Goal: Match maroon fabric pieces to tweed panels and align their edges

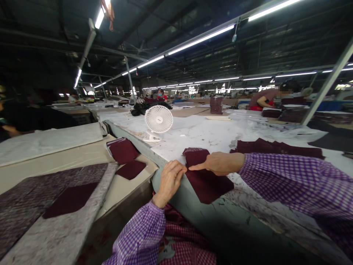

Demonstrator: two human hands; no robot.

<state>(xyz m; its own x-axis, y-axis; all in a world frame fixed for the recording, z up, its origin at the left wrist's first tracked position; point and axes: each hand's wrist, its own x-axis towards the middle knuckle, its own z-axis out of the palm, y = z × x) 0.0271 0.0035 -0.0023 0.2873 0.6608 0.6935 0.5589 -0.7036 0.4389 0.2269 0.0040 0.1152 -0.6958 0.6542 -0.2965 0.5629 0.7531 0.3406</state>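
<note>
A cloth piece (211,187) lies at the near edge of the tabletop (198,129), a fan (159,119) behind it to the left, a cloth pile (275,148) to its right. Further left, a fabric stack (123,151) rests on a second tabletop (82,152).

The person's two hands (168,181) (222,163), two checked sleeves (140,232) (292,184), one white fan (159,120)

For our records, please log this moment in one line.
left hand: at cloth edge; right hand: pointing to same edge; fan: beyond hands
</note>
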